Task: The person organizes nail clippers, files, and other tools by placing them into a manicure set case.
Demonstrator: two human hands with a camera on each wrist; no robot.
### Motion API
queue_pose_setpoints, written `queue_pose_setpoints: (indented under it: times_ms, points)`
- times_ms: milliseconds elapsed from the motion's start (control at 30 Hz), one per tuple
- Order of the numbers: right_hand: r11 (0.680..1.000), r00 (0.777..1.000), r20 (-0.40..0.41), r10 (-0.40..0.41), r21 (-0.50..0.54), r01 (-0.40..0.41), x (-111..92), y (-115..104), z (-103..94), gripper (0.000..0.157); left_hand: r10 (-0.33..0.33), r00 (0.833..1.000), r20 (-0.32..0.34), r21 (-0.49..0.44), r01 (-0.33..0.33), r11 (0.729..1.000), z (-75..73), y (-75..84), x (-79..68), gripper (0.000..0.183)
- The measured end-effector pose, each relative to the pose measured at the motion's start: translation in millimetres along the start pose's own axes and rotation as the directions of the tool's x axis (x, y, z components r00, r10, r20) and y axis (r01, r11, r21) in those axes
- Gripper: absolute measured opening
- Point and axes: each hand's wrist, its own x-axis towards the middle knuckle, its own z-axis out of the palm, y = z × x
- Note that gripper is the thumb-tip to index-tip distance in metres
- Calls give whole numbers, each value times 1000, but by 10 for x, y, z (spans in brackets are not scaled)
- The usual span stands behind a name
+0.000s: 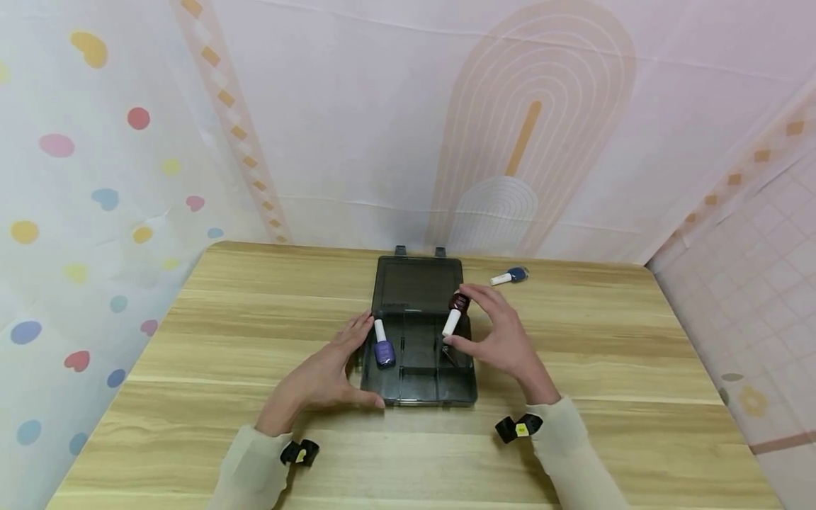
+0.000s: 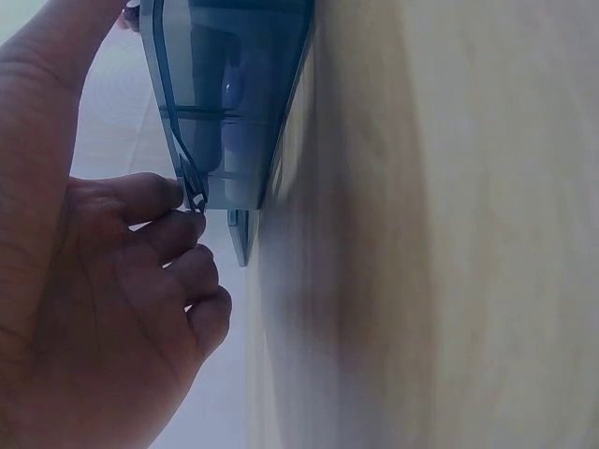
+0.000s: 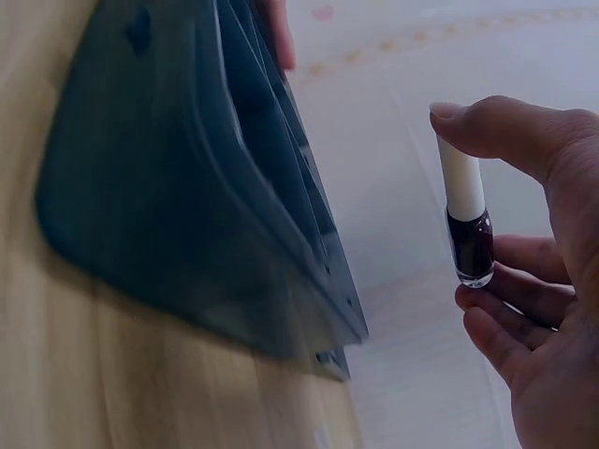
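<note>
A dark translucent plastic compartment box stands on the table with its lid laid back. My left hand grips the box's left side, thumb at the front corner and fingers bent at the rim in the left wrist view. My right hand pinches a dark red nail polish bottle over the right part of the box. Its thumb presses the white cap, while fingertips support the bottle's base. A purple nail polish bottle lies in the left compartment, white cap toward the lid.
A blue nail polish bottle with a white cap lies on the wooden table, right of the lid. Dividers split the box into several compartments. A patterned cloth backdrop rises behind the table's far edge.
</note>
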Motion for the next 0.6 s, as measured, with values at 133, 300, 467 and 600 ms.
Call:
queue_pose_setpoints:
  times_ms: [133, 300, 467, 600]
  points:
    - [1000, 1000, 13, -27, 9, 27, -5, -81, 61, 81, -7, 1000, -5, 5, 7, 1000, -5, -8, -10, 133]
    - [998, 997, 50, -58, 11, 57, -19, -169, 136, 80, -4, 1000, -10, -14, 3, 1000, -15, 4, -14, 132]
    - [996, 992, 99, -84, 20, 83, -50, -239, 233, 80, -1, 1000, -6, -30, 0, 1000, -5, 16, 1, 132]
    - [995, 984, 152, -94, 34, 90, -84, -312, 309, 80, -1, 1000, 6, -41, 2, 999, 4, 22, 15, 132]
